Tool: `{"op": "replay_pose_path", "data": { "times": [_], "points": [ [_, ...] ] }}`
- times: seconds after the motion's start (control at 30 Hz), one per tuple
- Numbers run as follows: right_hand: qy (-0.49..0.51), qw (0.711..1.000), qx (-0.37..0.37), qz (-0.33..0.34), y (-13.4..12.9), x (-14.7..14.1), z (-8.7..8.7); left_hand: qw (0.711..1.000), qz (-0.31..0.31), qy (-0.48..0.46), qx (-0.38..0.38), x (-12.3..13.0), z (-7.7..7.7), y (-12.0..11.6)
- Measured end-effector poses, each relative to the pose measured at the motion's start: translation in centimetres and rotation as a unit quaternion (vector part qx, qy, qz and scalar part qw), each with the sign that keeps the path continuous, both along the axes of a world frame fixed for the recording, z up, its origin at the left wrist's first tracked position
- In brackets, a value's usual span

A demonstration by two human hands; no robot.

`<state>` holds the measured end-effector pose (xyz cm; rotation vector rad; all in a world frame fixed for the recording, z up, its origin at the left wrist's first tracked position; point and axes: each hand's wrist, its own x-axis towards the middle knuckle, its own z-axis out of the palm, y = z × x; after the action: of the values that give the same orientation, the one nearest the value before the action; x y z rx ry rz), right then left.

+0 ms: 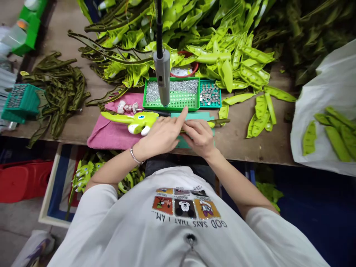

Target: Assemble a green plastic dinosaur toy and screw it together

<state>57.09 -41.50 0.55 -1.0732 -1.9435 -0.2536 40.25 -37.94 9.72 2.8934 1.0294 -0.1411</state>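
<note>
I see my left hand (162,135) open, fingers extended near the lime-green toy elephant (139,122); my right hand (198,135) curls narrow over a teal card (191,116), but I cannot tell if it holds.

Wooden workbench (236,146), pink towel (107,135), green rhinestone tray (171,108)

The picture is bright, and the light seems to fall softly from above. Only weak, soft shadows lie under the left hand (161,135) and the right hand (198,137) on the wooden table (239,144). Small glare sparkles on the silver studs (171,91) in the green tray (147,98). The white plastic bag (319,100) looks very light. Below the table, it is much dimmer. The middle is quite sharp, the corners are a little soft, and the wide view bends the table edge.
</note>
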Motion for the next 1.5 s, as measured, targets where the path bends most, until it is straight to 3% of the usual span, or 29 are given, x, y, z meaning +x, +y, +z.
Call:
{"op": "replay_pose_path", "data": {
  "times": [0.13, 0.4, 0.5, 0.6, 0.77, 0.93, 1.1, 1.23, 1.3, 1.43, 1.5],
  "points": [
    [0.002, 1.0, 0.02, 0.017, 0.7, 0.4, 0.4, 0.997, 0.011, -0.019, 0.072, 0.4, -1.8, -0.1],
    [0.009, 0.998, -0.001, 0.06, 0.2, 0.6, -0.7, 0.995, -0.023, -0.022, 0.092, -0.2, -3.9, -0.5],
    [-0.002, 0.996, -0.05, 0.072, -0.4, 2.5, -1.1, 0.993, -0.017, -0.022, 0.118, -1.0, -4.2, -1.0],
    [0.027, 0.993, -0.111, 0.027, -0.8, 5.5, -1.7, 0.988, -0.024, -0.038, 0.149, -1.3, -3.9, -0.8],
    [0.092, 0.981, -0.165, -0.04, -0.9, 8.1, -2.3, 0.978, 0.0, -0.081, 0.191, 1.6, -3.1, -0.8],
    [0.101, 0.99, -0.095, -0.002, -1.0, 7.3, -1.7, 0.985, -0.043, -0.092, 0.139, 5.4, -3.7, -1.1],
    [0.087, 0.993, -0.081, 0.021, -1.3, 6.9, -2.1, 0.989, -0.028, -0.1, 0.102, 5.6, -5.1, -2.1],
    [0.042, 0.994, -0.1, 0.015, -1.3, 7.2, -3.3, 0.984, -0.002, -0.139, 0.109, 2.3, -5.6, -4.2],
    [0.004, 0.993, -0.12, -0.002, -1.3, 7.4, -3.8, 0.983, 0.018, -0.156, 0.099, -1.2, -5.3, -4.8],
    [-0.036, 0.991, -0.129, -0.02, -1.3, 7.5, -4.1, 0.977, 0.192, -0.085, 0.04, -10.1, -4.9, -3.5],
    [-0.036, 0.992, -0.12, -0.022, -1.0, 7.4, -3.9, 0.977, 0.207, -0.043, -0.006, -13.2, -5.2, -2.2]
  ]
}}
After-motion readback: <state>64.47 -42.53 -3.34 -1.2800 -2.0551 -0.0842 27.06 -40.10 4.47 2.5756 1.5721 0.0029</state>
